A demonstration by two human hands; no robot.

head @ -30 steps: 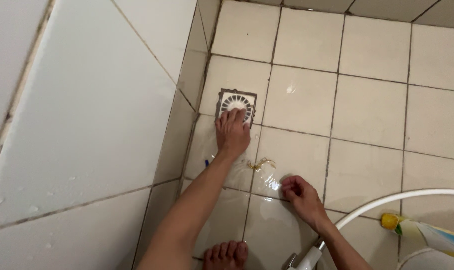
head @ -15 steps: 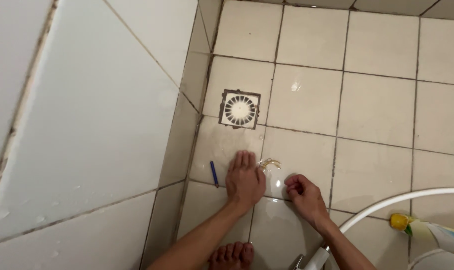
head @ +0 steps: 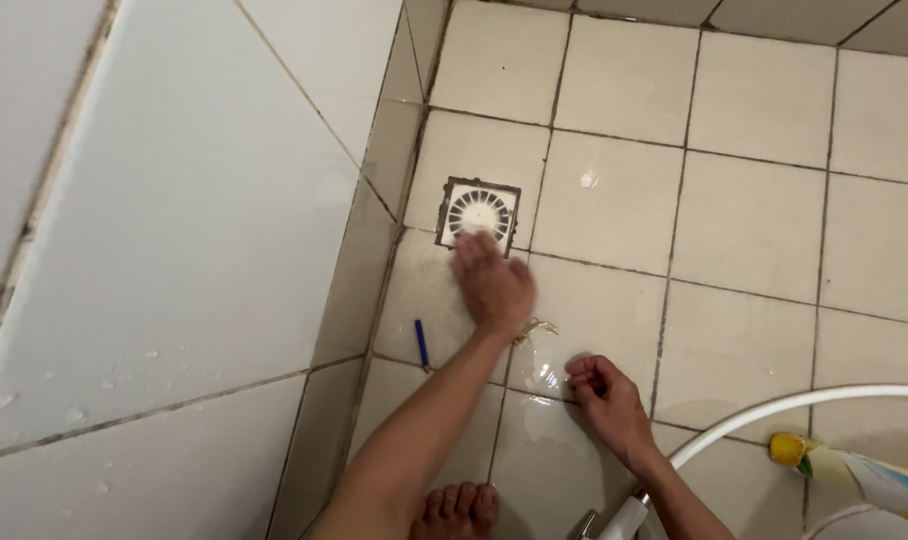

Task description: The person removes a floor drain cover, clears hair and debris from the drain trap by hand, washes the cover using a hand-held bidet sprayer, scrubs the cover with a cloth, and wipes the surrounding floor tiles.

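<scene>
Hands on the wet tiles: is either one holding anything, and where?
Left hand lies flat, holding nothing. Right hand has curled fingers pressed to the floor; whether they hold something cannot be told.

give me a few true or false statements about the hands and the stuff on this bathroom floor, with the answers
1. The left hand lies flat on the floor tiles just below the square floor drain. True.
2. A small blue stick lies on the tile to the left of the left forearm. True.
3. The right hand grips the white hose. False: it presses fingertips on the wet tile, apart from the hose.
4. The yellow-capped bottle stands upright beside the drain. False: it lies at the right edge, far from the drain.
</scene>
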